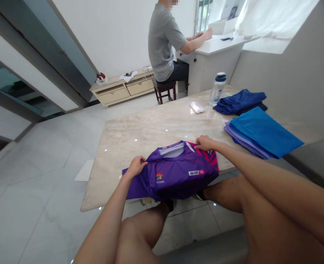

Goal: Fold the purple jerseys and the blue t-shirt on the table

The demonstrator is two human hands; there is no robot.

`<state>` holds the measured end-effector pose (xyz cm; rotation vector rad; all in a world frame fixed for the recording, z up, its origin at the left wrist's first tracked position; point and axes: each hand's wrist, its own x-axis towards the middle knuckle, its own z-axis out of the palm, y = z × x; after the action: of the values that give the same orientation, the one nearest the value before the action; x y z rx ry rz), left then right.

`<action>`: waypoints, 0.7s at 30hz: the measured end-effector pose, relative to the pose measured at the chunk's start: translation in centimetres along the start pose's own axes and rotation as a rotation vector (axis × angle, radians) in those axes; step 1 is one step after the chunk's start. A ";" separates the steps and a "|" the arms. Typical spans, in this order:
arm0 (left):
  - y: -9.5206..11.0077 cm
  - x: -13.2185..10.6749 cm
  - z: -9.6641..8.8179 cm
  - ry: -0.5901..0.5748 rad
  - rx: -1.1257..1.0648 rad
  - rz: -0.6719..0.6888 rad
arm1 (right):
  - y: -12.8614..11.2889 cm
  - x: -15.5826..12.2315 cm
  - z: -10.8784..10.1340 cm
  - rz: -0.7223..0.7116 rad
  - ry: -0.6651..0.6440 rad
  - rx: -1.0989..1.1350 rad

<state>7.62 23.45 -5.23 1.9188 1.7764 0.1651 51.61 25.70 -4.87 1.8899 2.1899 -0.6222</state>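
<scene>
A purple sports jersey [175,176] with pink stripes on one sleeve and a "BIG" print lies at the table's near edge. Its collar faces away from me, and its lower part hangs over the edge. My left hand [137,165] pinches the fabric at the left shoulder. On the right shoulder, beside the white and pink patch, my right hand [204,142] is closed on the cloth. Both hands hold the jersey spread between them.
Right of the jersey lies a stack of folded clothes [266,132], blue on top. Behind it are a dark blue garment [241,101] and a water bottle [218,88] on the marble-patterned table [117,135]. Beyond, a person [164,40] sits on a stool at a white desk [219,47].
</scene>
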 end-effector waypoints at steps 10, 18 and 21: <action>-1.3 0.3 0.7 0.018 -0.100 0.040 | 0.2 0.3 0.1 -0.087 -0.019 -0.119; -1.7 0.4 0.9 0.019 -0.168 0.034 | 0.3 0.2 -0.1 -0.118 -0.057 -0.147; -1.7 0.4 1.0 0.019 -0.175 0.033 | 0.4 0.1 -0.1 -0.126 -0.046 -0.136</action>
<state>6.59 23.61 -6.97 1.8275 1.6842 0.3396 51.97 25.91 -4.90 1.6660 2.2728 -0.5171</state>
